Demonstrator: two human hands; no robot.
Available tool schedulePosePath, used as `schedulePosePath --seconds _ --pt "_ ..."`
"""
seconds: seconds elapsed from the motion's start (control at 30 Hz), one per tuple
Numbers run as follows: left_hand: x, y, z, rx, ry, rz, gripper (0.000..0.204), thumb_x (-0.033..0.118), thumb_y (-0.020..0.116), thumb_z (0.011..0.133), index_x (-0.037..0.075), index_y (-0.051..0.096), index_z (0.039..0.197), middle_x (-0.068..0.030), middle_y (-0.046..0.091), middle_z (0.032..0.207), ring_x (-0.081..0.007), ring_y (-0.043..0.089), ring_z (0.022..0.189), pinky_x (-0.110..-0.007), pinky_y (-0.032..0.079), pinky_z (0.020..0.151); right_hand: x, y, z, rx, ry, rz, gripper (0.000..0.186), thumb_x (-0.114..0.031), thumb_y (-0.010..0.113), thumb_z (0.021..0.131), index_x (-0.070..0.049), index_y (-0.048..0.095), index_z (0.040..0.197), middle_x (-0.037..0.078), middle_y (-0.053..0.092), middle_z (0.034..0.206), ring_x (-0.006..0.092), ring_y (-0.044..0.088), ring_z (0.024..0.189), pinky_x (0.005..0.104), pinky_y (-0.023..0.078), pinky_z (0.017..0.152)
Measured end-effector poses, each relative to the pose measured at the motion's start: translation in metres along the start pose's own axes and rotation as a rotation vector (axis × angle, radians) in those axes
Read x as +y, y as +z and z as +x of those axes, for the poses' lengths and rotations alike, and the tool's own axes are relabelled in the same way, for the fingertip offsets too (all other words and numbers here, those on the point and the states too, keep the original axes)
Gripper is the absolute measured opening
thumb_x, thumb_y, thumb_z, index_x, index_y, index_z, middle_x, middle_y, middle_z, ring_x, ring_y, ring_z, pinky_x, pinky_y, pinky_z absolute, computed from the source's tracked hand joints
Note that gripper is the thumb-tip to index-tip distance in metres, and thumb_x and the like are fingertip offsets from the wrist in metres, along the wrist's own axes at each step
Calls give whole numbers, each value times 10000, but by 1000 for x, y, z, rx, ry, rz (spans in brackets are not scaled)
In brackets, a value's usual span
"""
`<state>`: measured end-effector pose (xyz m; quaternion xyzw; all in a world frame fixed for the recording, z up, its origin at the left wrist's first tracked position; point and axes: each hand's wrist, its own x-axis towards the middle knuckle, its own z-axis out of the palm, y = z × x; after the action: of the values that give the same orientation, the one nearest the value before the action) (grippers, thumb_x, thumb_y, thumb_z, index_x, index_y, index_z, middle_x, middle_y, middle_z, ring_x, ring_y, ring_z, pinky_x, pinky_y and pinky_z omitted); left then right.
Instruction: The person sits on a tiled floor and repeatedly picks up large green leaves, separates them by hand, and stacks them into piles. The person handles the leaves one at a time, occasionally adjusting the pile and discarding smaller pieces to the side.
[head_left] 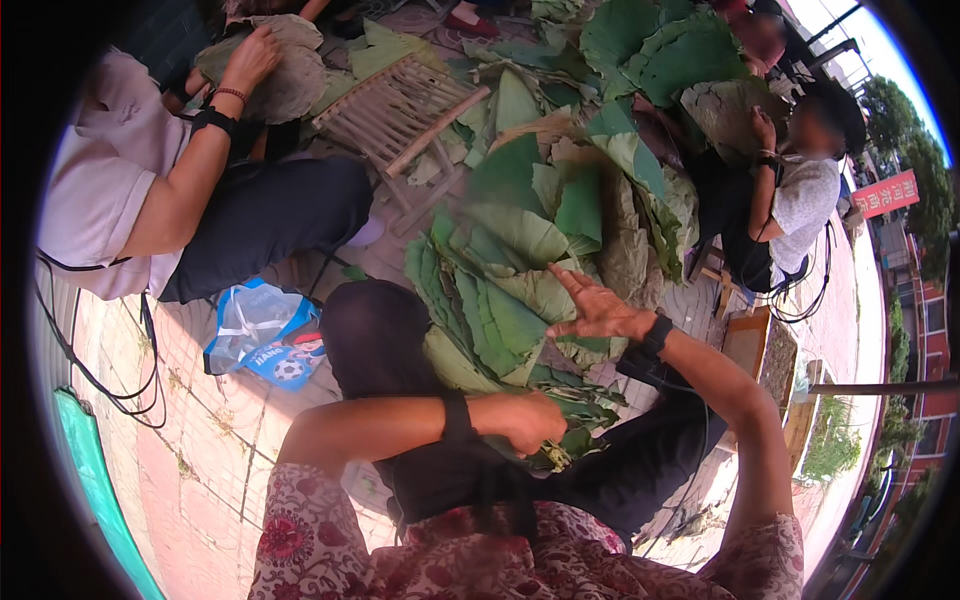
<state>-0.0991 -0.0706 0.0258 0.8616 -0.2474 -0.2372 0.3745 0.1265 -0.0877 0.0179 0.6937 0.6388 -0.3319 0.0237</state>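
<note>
Between my knees rises a heap of large lotus leaves [500, 310], some green and others dried to a dull grey-green. My right hand [600, 308] reaches over the heap with thumb and fingers apart, its fingertips at a pale leaf [520, 232]. Low over my lap, my left hand [522, 420] is closed in a fist beside a bunch of small green and yellowish leaf scraps [565, 445]. Its fingers are turned away, so what they hold is hidden.
A wooden slatted stool [400, 110] stands ahead among more leaves. At the left a seated person [150, 190] holds a dry leaf [275, 75]; another person [800, 190] sits at the right with a leaf. A blue and clear plastic bag [262, 325] lies on the paving.
</note>
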Motion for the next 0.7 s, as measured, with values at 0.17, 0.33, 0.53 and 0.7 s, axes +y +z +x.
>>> schedulePosePath --seconds 0.17,0.33,0.53,0.7 --pt "4 2 3 -47 -27 26 317 101 751 601 14 726 904 -211 697 833 -400 687 876 -491 534 732 -70 130 34 -41 30 -48 1103 -404 757 746 48 144 1545 397 370 1449 507 377 1369 483 359 1130" --pt "-15 26 19 -4 30 101 354 162 840 514 -17 713 791 -201 698 775 -387 693 830 -484 536 701 -11 141 72 311 -27 107 590 -286 761 699 -41 592 1208 258 690 866 462 665 863 526 533 812" --pt "-23 5 28 -6 -97 86 595 236 932 537 -18 719 1031 -202 723 908 -397 691 929 -494 528 776 75 18 48 853 139 271 429 -139 703 662 61 643 1038 286 685 893 477 658 902 492 512 803" --pt "-35 -8 19 137 -211 14 612 207 908 553 -14 700 1085 -207 714 981 -396 674 990 -482 525 829 78 -91 -19 917 -24 442 347 -235 670 848 67 641 1018 179 664 792 344 618 741 435 476 715"
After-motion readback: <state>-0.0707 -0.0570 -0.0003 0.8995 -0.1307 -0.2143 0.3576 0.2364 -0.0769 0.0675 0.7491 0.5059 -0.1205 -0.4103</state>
